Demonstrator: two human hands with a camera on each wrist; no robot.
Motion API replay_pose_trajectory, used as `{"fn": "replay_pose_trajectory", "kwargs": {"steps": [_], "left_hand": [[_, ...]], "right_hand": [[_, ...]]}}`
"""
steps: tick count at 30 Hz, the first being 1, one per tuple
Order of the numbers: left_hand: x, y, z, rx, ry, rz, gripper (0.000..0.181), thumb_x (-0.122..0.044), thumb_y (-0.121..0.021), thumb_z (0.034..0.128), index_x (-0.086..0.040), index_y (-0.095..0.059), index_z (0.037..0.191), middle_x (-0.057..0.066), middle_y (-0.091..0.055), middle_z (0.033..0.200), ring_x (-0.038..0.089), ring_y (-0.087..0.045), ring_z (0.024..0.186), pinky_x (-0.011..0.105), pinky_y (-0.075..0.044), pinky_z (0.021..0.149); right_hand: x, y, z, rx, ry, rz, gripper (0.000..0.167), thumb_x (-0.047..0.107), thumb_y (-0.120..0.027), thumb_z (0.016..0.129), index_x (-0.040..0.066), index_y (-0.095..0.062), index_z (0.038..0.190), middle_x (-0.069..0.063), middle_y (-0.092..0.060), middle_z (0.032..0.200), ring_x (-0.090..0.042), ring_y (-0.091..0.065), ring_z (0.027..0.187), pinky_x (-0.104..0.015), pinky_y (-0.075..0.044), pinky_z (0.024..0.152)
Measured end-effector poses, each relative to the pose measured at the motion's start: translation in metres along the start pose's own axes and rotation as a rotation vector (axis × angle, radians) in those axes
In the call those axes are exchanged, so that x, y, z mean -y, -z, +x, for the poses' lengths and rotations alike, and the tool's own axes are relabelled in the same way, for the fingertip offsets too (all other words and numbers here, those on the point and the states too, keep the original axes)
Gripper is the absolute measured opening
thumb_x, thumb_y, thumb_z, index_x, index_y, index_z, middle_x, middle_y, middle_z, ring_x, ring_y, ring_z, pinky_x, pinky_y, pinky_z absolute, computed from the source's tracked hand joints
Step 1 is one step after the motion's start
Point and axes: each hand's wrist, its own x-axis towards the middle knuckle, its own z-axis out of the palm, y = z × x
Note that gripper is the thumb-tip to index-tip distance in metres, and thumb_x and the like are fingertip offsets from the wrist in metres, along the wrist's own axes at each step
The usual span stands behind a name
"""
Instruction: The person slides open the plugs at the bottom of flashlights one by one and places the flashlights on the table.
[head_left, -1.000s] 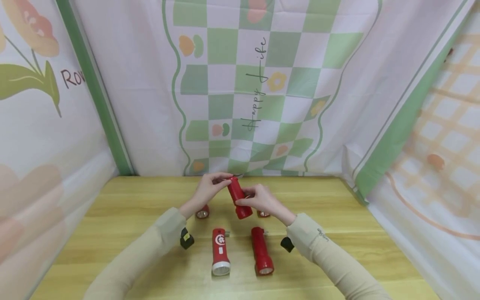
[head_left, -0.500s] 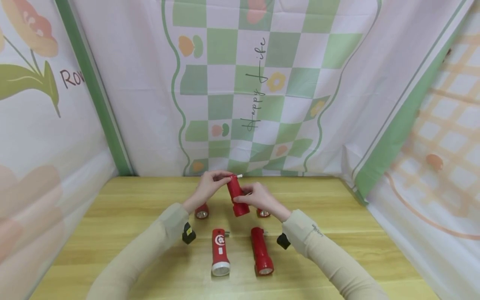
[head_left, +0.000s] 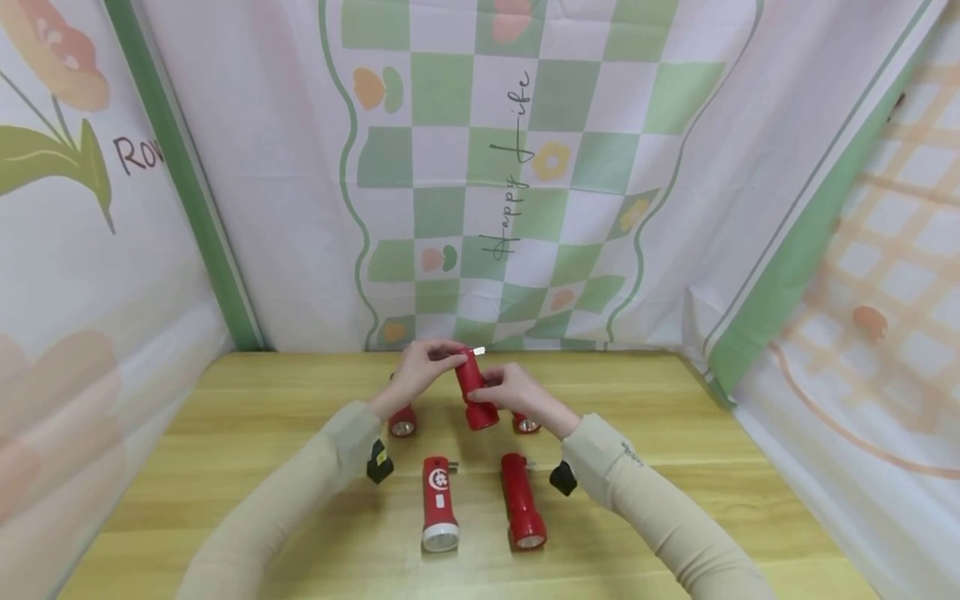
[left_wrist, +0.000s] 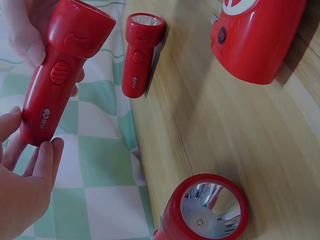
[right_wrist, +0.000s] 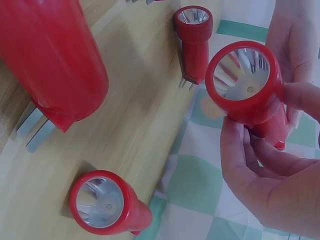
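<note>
A red flashlight [head_left: 481, 414] is held off the table between both hands, lamp end toward me and tilted down. My left hand [head_left: 420, 371] pinches its tail end between thumb and fingers. With its thumb and fingers, my right hand [head_left: 521, 395] grips it near the lamp head. A bright plug [head_left: 479, 351] juts from the tail on the right side. In the left wrist view, the ridged slide switch [left_wrist: 60, 73] and a small white logo show on its barrel. The right wrist view looks into the clear lens [right_wrist: 245, 77], which appears unlit.
On the wooden table [head_left: 240, 467], a red flashlight with a white rim [head_left: 440, 508] and a plain red one [head_left: 523, 504] lie in front. Behind them lie two smaller red flashlights, one left [head_left: 402, 421] and one right [head_left: 527, 423], partly hidden by the hands. A patterned curtain [head_left: 442, 208] stands behind.
The plug at the held flashlight's tail has come into clear view on its right side. Both hands and the flashlight have shifted slightly up and away; both still hold it.
</note>
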Motion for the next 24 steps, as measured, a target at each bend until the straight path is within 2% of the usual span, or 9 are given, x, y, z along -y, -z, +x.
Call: {"fn": "replay_pose_trajectory", "kwargs": {"steps": [6, 15, 19, 24], "left_hand": [[-0.001, -0.001, 0.003, 0.003, -0.023, 0.052, 0.028, -0.026, -0.073, 0.0898, -0.012, -0.074, 0.114, 0.007, -0.076, 0.111, 0.021, -0.07, 0.102, 0.035, -0.056, 0.093], [-0.001, 0.0, 0.005, 0.036, 0.015, 0.058, 0.029, -0.024, -0.071, 0.0913, -0.012, -0.071, 0.117, 0.009, -0.072, 0.119, 0.026, -0.068, 0.112, 0.042, -0.053, 0.102], [0.001, 0.0, 0.007, 0.052, 0.026, 0.081, 0.029, -0.023, -0.072, 0.0909, -0.011, -0.07, 0.118, 0.01, -0.072, 0.118, 0.026, -0.067, 0.112, 0.042, -0.053, 0.102], [0.006, -0.001, 0.009, 0.066, 0.037, 0.114, 0.03, -0.022, -0.072, 0.0905, -0.008, -0.07, 0.117, 0.011, -0.072, 0.116, 0.027, -0.068, 0.109, 0.041, -0.054, 0.1]], "right_hand": [[-0.001, 0.0, 0.003, 0.012, -0.016, 0.008, 0.037, 0.017, -0.07, 0.088, -0.001, -0.066, 0.12, -0.018, -0.071, 0.113, -0.014, -0.069, 0.09, -0.03, -0.061, 0.081], [-0.001, 0.001, 0.009, 0.041, -0.057, 0.051, 0.036, 0.017, -0.072, 0.087, -0.002, -0.065, 0.116, -0.018, -0.069, 0.113, -0.02, -0.069, 0.094, -0.033, -0.062, 0.082], [-0.004, 0.0, 0.011, 0.068, -0.089, 0.07, 0.038, 0.017, -0.071, 0.088, -0.002, -0.064, 0.12, -0.019, -0.069, 0.116, -0.022, -0.069, 0.099, -0.035, -0.061, 0.086], [-0.008, -0.003, 0.014, 0.089, -0.122, 0.109, 0.035, 0.016, -0.07, 0.089, -0.002, -0.064, 0.118, -0.016, -0.07, 0.112, -0.018, -0.069, 0.095, -0.034, -0.061, 0.087]]}}
